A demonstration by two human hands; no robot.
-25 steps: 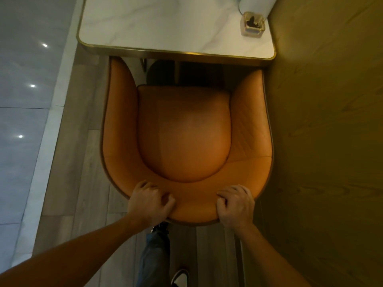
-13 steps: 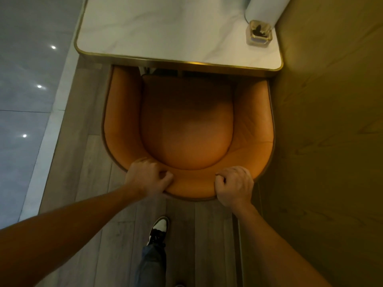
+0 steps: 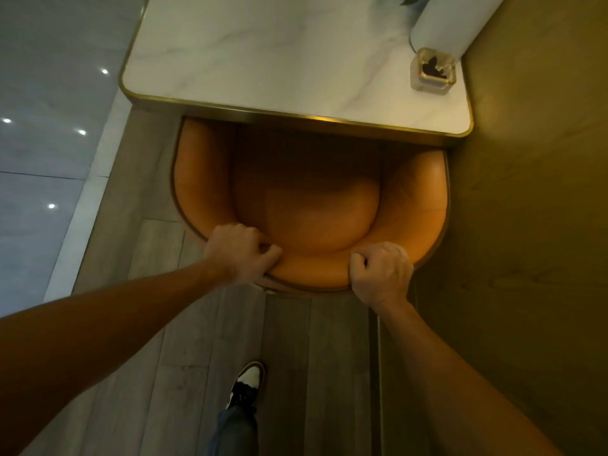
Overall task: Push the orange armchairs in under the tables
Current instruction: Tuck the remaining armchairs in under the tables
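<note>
An orange armchair [image 3: 306, 212] with a rounded back sits with its front part under a white marble table [image 3: 263, 64] that has a brass edge. The front of the seat and both arm ends are hidden beneath the tabletop. My left hand [image 3: 238, 253] grips the top of the curved backrest on its left side. My right hand [image 3: 381, 273] grips the same rim on its right side. Both sets of fingers curl over the padded edge.
A yellowish wood-panelled wall [image 3: 526, 225] runs close along the chair's right side. On the table's far right corner stand a small glass cube [image 3: 434, 70] and a pale cylinder [image 3: 450, 24]. Grey plank floor [image 3: 184, 373] lies below, with my shoe [image 3: 246, 383] on it. Glossy tiles [image 3: 42, 126] lie at left.
The armchair has slid forward, further under the table, with both hands still on its backrest. More of the seat is now covered by the tabletop, and my foot has stepped forward.
</note>
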